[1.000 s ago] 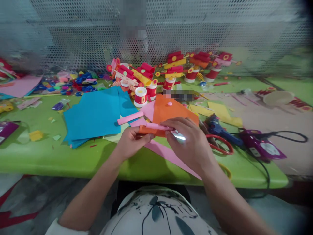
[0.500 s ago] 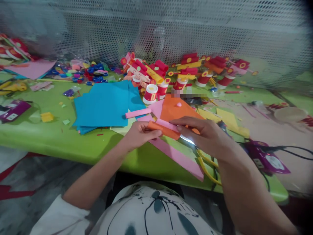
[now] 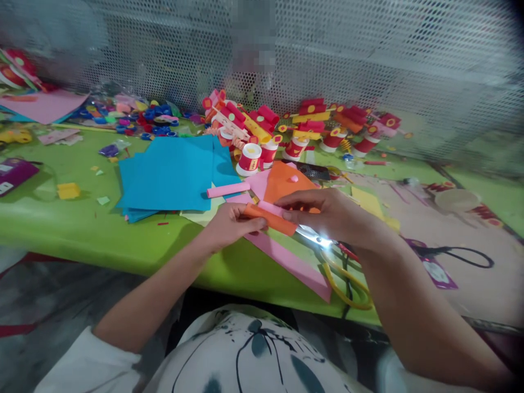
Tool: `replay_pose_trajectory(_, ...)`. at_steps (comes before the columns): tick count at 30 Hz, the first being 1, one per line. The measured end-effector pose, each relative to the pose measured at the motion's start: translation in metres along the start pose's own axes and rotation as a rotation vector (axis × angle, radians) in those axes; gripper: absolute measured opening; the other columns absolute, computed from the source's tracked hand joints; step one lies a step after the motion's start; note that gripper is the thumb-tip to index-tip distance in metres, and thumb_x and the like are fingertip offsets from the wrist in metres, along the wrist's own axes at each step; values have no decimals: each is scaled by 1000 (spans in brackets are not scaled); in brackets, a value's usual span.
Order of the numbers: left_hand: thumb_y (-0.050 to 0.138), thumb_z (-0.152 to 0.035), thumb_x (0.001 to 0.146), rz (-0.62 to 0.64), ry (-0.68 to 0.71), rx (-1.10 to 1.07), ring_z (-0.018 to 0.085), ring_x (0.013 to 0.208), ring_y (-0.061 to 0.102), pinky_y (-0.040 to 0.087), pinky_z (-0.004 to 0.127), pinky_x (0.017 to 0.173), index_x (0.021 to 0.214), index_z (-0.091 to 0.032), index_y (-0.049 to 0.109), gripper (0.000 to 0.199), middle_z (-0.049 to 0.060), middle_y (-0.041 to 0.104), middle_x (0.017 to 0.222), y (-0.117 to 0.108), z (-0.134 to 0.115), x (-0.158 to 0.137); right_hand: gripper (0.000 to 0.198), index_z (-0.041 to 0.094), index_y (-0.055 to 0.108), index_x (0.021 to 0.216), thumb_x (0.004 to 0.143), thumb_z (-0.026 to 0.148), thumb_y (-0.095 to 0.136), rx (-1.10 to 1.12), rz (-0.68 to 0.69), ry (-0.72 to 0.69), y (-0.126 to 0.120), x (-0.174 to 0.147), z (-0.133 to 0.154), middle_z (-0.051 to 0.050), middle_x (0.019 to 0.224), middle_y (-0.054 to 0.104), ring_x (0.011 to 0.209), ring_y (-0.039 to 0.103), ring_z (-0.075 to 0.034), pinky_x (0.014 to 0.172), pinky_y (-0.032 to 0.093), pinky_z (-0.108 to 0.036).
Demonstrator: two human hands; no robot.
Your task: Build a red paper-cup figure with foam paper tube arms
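Alignment is apparently driving this hold: my left hand [image 3: 228, 225] is gripping the orange roll [image 3: 280, 222], my right hand [image 3: 329, 214] is pinching the pink roll [image 3: 271, 208] along it. Both are sitting near the pink strip [image 3: 295, 265].

Orange sheet [image 3: 282, 185]: partly hidden by right hand [image 3: 327, 212] | Left hand [image 3: 226, 226]: fingers partly hidden behind orange roll [image 3: 279, 222] | Purple box [image 3: 18, 173]: cut off by left edge

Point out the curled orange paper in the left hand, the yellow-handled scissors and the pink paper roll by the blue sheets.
Curled orange paper [image 3: 272, 220]: head view, middle of its outer side.
Yellow-handled scissors [image 3: 317, 238]: head view, metal near the pivot.
Pink paper roll [image 3: 228, 190]: head view, middle of its length.
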State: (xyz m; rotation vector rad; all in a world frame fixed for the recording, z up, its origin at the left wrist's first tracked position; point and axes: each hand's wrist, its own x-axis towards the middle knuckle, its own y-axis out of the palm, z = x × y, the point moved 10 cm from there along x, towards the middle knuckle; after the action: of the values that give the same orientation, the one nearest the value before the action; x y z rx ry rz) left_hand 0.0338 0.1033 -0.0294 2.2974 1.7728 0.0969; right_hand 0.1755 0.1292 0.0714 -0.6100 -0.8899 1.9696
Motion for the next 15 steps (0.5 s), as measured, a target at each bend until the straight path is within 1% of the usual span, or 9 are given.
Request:
replay_pose_trajectory(3, 85, -28, 76, 3, -5, -12, 13, 72, 74, 59, 22, 67, 87, -15, 83, 17, 6, 82, 82, 0, 1, 0, 31, 26, 83, 106, 85, 46, 70, 9, -3, 6, 1, 0, -1, -4, 98, 83, 85, 75, -22, 77, 60, -35)
replay_pose_trajectory(7, 85, -27, 75, 3, 0, -31, 12, 71, 74, 59, 22, 67, 87, -15, 83, 17, 6, 82, 82, 1, 1, 0, 31, 26, 82, 105, 86, 47, 71, 22, -1, -51, 3, 1, 1, -4, 101, 83, 87, 75, -21, 76, 60, -33)
replay_pose_trajectory(11, 87, -25, 73, 9, -14, -57, 12, 70, 73, 59, 22, 67, 85, -15, 83, 16, 6, 81, 79, 3, 1, 1, 31, 26, 82, 102, 87, 50, 70, 18, -12, -79, 3, 2, 1, -4, 96, 82, 81, 74, -19, 71, 58, -31)
replay_pose_trajectory(15, 89, -25, 71, 0, -16, -74, 12, 69, 73, 59, 21, 66, 84, -15, 83, 17, 5, 81, 79, 3, 0, 0, 27, 26, 82, 98, 86, 47, 70, 11, -28, -95, 3, 3, 0, -5, 98, 82, 84, 73, -20, 74, 58, -31)
